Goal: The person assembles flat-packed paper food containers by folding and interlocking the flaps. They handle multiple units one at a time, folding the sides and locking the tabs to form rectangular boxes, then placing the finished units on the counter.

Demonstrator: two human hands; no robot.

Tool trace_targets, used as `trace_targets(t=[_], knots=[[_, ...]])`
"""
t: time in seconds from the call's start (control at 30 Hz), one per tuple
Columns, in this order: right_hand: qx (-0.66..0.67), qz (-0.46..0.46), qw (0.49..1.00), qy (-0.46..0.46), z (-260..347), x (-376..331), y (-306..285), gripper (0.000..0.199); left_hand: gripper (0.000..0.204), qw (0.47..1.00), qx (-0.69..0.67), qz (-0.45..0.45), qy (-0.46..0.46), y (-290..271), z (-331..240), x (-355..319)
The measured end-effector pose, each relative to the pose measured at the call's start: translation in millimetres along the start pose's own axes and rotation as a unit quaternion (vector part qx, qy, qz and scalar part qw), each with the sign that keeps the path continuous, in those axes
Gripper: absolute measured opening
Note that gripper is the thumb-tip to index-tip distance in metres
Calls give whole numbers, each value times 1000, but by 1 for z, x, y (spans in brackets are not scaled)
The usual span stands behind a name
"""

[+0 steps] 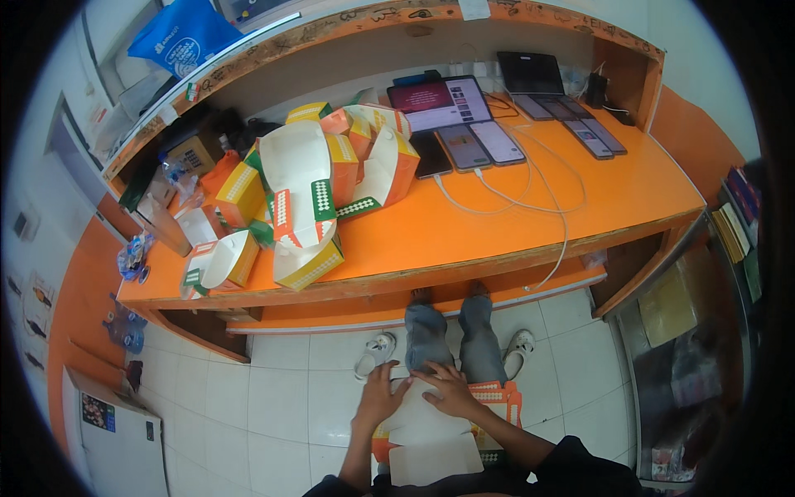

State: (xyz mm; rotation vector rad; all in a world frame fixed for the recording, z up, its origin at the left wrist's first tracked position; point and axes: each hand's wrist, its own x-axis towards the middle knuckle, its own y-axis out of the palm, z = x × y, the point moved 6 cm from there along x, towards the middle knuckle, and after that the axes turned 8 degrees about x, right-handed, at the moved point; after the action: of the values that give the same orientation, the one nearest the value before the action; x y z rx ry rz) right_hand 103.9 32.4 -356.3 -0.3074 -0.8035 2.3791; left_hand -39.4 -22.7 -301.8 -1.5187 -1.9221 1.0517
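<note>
On my lap rests an unfolded food carton (426,424), white side up, with orange, yellow and green printed panels showing at its edges. My left hand (381,401) is at its far left corner, thumb on the white board and fingers reaching past the edge. Close by, my right hand (450,393) grips the far edge, its fingers angled toward the left hand. The undersides of the fingers are hidden. More carton panels (497,401) lie under my right forearm.
A heap of folded cartons (302,178) covers the left of the orange desk (431,236). Right of it stand an open tablet-like screen (447,103), several phones (497,142) and white charging cables. A dark laptop (530,74) sits farther back. White slip-on shoes (377,352) lie on the tiled floor.
</note>
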Motion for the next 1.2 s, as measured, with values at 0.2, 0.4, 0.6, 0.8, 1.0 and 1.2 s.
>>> trace_targets(t=[0.2,0.4,0.6,0.8,1.0,1.2], knots=[[-50,-100,993,-43,-9,-18,-13,63,43,996,77,35,-12,57,-10,8],[-31,-96,995,-20,-6,-35,-14,63,41,996,-49,-75,0,48,-2,5],[19,-111,993,-22,-6,-31,-14,56,52,991,-102,-91,5,40,5,8],[59,-140,987,-43,-15,-34,-15,38,63,998,-45,-36,-5,41,7,4],[86,-157,984,12,-13,-29,-20,23,69,995,-64,-76,-16,38,-2,-15],[108,-120,986,35,-18,-6,-44,9,58,992,-75,-99,-20,21,-9,-21]])
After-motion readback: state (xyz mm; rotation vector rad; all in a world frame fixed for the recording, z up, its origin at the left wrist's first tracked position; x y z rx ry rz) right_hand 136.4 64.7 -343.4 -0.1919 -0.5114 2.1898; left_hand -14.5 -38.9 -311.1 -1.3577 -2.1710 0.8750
